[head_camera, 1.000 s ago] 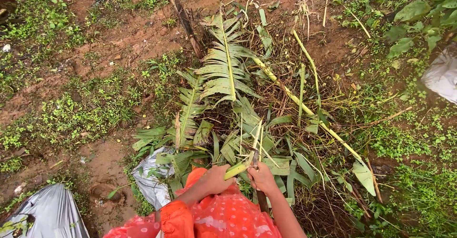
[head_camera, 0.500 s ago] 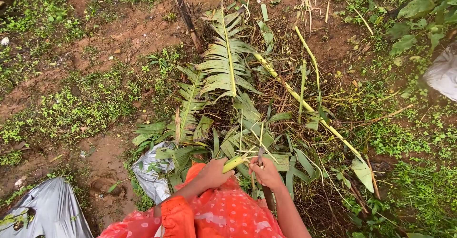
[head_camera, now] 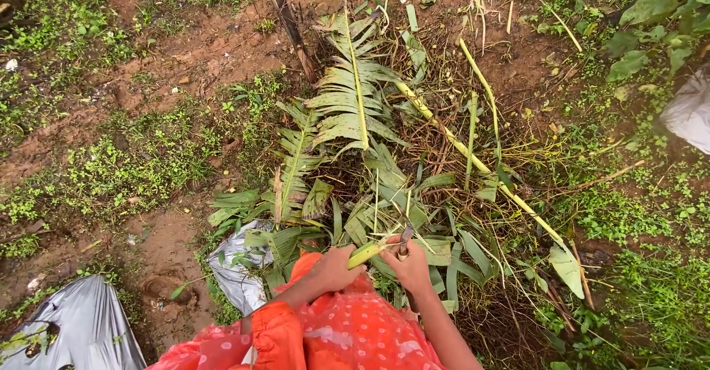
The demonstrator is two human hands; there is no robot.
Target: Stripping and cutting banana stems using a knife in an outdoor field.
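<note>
Evidently, green stalk (head_camera: pixel 367 252) between both hands' fingers (head_camera: pixel 399 255)

Red muddy ground (head_camera: pixel 185 52) — cut palm fronds (head_camera: pixel 347 103), grey plastic sheet (head_camera: pixel 81 325)

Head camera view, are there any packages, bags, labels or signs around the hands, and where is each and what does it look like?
No labels, signs or screens show.
Grey plastic bag: crumpled, on the ground just left of the left hand, partly under leaves.
Grey plastic sheet: bottom left corner, wrinkled, shiny, with bits of green on it.
Pale grey bag: right edge, only part shows.
The right hand grips a small tool.
</note>
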